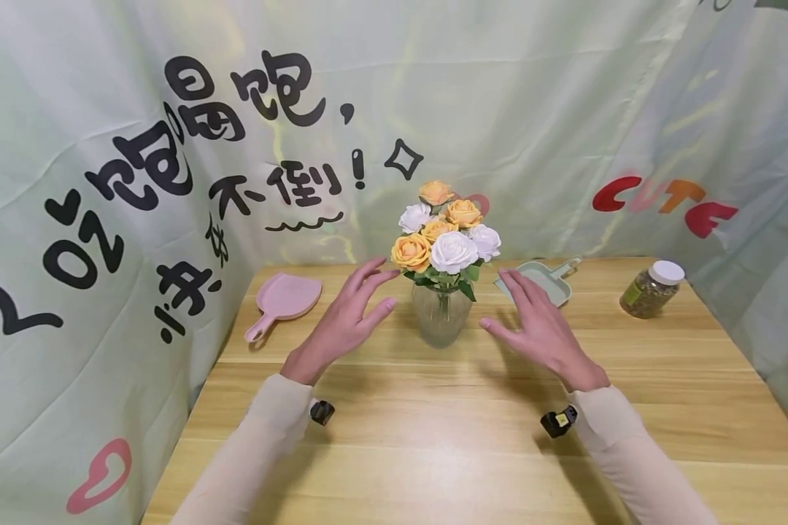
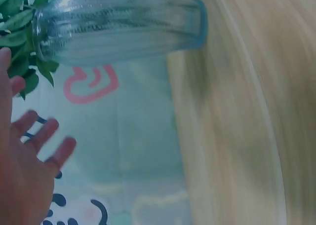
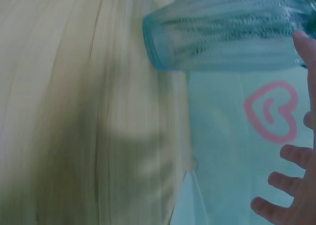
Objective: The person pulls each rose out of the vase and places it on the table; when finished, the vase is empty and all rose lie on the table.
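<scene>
A glass vase stands upright on the wooden table, holding orange and white roses with green leaves. To its left, my left hand is raised with fingers extended and apart from the glass. On the other side my right hand is spread in the same way, also holding nothing. In the left wrist view the ribbed vase appears sideways, with the left hand beside it and a gap between them. The right wrist view shows the vase and the right hand, its thumb overlapping the vase's outline.
A pink dustpan-shaped tray lies at the table's back left. Behind my right hand is a pale green one, partly hidden. A white-lidded jar stands at the back right. Printed cloth hangs behind the table.
</scene>
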Demonstrator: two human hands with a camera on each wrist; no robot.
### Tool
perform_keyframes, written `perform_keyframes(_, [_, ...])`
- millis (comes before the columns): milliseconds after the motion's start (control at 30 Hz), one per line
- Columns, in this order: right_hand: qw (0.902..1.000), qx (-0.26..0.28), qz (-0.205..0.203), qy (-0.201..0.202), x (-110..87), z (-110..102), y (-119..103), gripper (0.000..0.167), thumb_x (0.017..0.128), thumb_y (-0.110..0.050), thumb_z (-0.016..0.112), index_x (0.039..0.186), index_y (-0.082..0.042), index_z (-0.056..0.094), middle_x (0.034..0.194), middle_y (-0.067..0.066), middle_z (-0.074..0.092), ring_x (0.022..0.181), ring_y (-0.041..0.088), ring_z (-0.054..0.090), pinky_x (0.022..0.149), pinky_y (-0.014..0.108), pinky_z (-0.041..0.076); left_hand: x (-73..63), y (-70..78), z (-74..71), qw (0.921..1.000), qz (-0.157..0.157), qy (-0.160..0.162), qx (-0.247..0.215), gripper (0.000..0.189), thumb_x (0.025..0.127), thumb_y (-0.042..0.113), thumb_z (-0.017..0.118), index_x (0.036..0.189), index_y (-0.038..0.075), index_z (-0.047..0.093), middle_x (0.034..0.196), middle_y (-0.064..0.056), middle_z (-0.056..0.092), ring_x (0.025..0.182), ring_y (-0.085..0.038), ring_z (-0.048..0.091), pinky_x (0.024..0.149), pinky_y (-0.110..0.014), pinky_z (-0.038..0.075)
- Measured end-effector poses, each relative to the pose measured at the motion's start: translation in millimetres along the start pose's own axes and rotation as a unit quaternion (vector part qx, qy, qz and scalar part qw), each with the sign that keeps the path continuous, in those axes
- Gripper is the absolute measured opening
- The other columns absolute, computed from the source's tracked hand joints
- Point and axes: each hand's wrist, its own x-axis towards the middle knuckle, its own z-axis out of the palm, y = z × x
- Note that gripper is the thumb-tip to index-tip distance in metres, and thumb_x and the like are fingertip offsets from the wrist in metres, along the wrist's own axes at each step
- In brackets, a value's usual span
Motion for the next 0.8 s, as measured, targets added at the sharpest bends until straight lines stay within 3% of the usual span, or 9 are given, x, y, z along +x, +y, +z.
perform_keyframes(267, [0.9978,0.060,0.000,-0.028,12.3,19.1,-17.1,0.105,0.099,-0.058,0.075,0.177,-0.019,0.017,0.180,0.018,0.024,0.163,0.048,0.028,0.127,0.076,0.030,11.8,13.0,10.1,0.9951,0.085,0.016,-0.046,0.036,0.110,0.019,0.067,0.145,0.011,0.065,0.158,-0.010,0.054,0.154,-0.027,0.047,0.131,-0.051,0.040])
perform_keyframes(367, [0.9944,0.100,0.003,-0.032,16.2,26.5,-21.1,0.106,0.098,-0.054,0.078,0.176,-0.014,0.018,0.179,0.020,0.026,0.163,0.046,0.029,0.129,0.072,0.030,18.6,17.0,15.8,0.9938,0.083,0.030,-0.068,0.033,0.110,0.018,0.067,0.142,0.009,0.066,0.150,-0.009,0.061,0.145,-0.024,0.054,0.125,-0.047,0.046])
perform_keyframes(533, [0.9847,0.171,0.009,-0.032,19.0,39.0,-24.7,0.105,0.097,-0.048,0.082,0.176,-0.018,0.019,0.178,0.018,0.030,0.159,0.043,0.038,0.123,0.066,0.044,28.3,21.5,25.2,0.9928,0.068,0.053,-0.084,0.032,0.109,0.014,0.068,0.139,0.004,0.067,0.142,-0.013,0.068,0.131,-0.029,0.063,0.115,-0.046,0.055])
perform_keyframes(667, [0.9744,0.222,0.017,-0.031,20.9,45.5,-26.2,0.105,0.098,-0.042,0.084,0.176,-0.020,0.017,0.175,0.021,0.033,0.156,0.045,0.043,0.117,0.062,0.053,32.7,23.9,29.6,0.9924,0.071,0.066,-0.076,0.032,0.109,0.013,0.067,0.139,0.002,0.069,0.144,-0.015,0.069,0.133,-0.032,0.064,0.117,-0.048,0.055])
perform_keyframes(800, [0.9628,0.268,0.020,-0.027,22.6,48.8,-28.0,0.103,0.098,-0.031,0.086,0.175,-0.018,0.019,0.171,0.025,0.038,0.153,0.046,0.046,0.112,0.058,0.057,35.8,25.4,31.5,0.9890,0.083,0.101,-0.069,0.026,0.109,0.011,0.067,0.132,0.001,0.072,0.136,-0.016,0.073,0.128,-0.032,0.068,0.114,-0.045,0.058])
